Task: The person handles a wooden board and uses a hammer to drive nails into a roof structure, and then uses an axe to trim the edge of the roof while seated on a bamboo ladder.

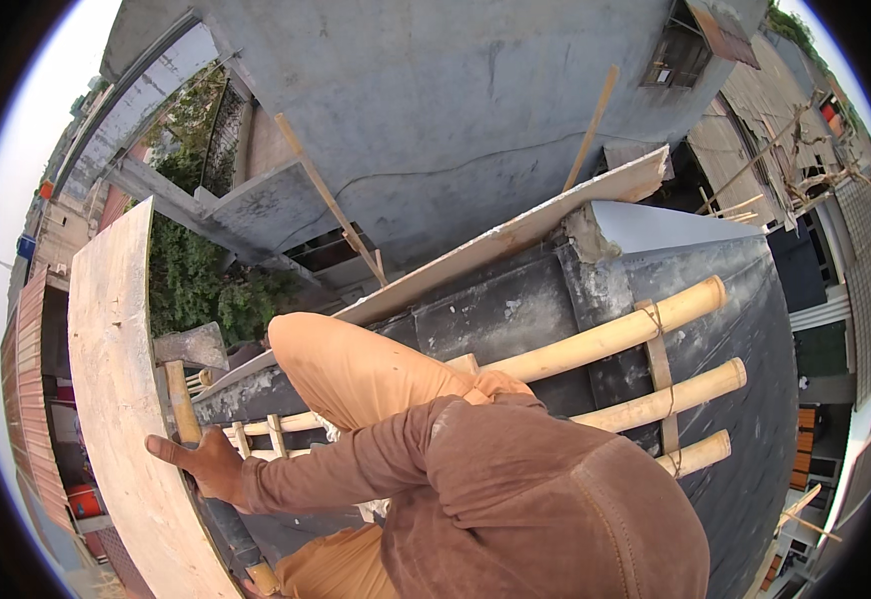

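pale plywood board (106, 379) at left, beside a dark roof (495, 324); the person's right hand (218, 469) is at its inner edge, thumb stretched over the board, other fingers hidden, so their hold cannot be told. just beyond is a grey, hatchet-like blade (193, 347); a steady hold, skin clear of that edge, seems wise. farther out, bamboo poles (605, 333) and a grey wall (435, 100). the left hand is out of view.

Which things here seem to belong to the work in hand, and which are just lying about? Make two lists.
Probably the work:
the visible hand, at the board's inner edge
pale board
wooden shaft beside the hand

Probably just around:
tied bamboo poles
slanting wooden stick
green bushes
grey wall
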